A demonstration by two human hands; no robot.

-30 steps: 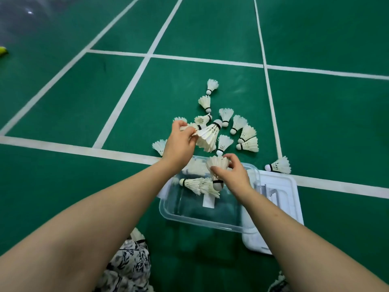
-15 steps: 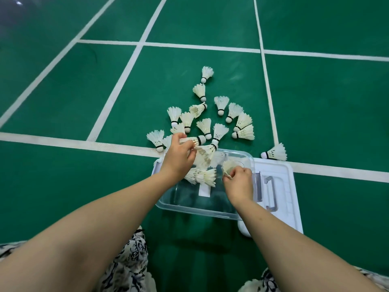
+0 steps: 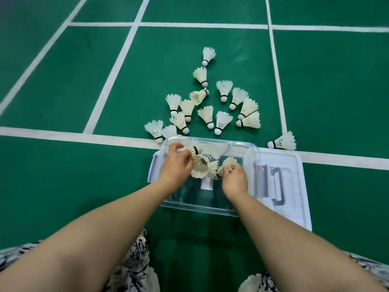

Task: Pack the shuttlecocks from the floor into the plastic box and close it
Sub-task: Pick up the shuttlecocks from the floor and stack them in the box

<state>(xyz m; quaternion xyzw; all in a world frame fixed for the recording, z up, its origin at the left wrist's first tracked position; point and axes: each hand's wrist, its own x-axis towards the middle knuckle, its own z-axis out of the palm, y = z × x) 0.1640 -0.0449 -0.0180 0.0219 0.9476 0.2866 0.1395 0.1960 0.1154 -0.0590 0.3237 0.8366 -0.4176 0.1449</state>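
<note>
Shuttlecocks (image 3: pixel 200 167) in plastic box (image 3: pixel 258 165), partly behind left hand (image 3: pixel 176 165), right hand (image 3: pixel 235 180)

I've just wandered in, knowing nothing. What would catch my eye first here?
A scatter of white shuttlecocks lies on the green court floor, just beyond a clear plastic box. The left hand and right hand are down in the box, each gripping packed shuttlecocks. The box's white lid lies on the floor at its right.
</note>
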